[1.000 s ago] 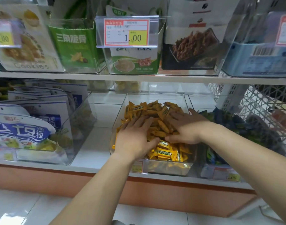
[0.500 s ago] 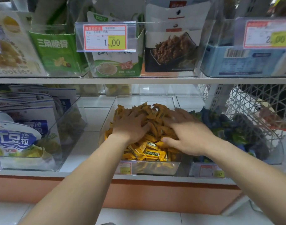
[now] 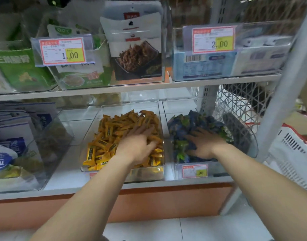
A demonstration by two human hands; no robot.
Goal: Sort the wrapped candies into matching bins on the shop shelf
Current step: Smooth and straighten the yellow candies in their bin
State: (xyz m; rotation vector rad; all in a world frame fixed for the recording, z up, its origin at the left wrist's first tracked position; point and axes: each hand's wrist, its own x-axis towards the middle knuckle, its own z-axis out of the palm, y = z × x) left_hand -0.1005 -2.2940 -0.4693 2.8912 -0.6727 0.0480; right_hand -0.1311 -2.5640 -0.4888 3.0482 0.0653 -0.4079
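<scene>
A clear bin [image 3: 142, 174] on the lower shelf is heaped with orange wrapped candies [image 3: 114, 129]. My left hand [image 3: 137, 145] lies flat on the right side of that heap, fingers spread. To the right, a second clear bin [image 3: 220, 168] holds blue and green wrapped candies [image 3: 189, 122]. My right hand [image 3: 205, 143] rests on top of them with fingers spread, palm down. Whether either palm covers a loose candy is hidden.
A clear bin of blue-and-white snack bags [image 3: 18, 145] stands at the left. The upper shelf [image 3: 131, 87] carries bins of snack packets with price tags [image 3: 62, 51]. A white lattice basket [image 3: 239, 105] and a metal upright [image 3: 285, 94] stand at the right.
My right hand left the orange candies and moved right onto the blue and green ones. My left hand shifted to the right side of the orange heap. The view swung right.
</scene>
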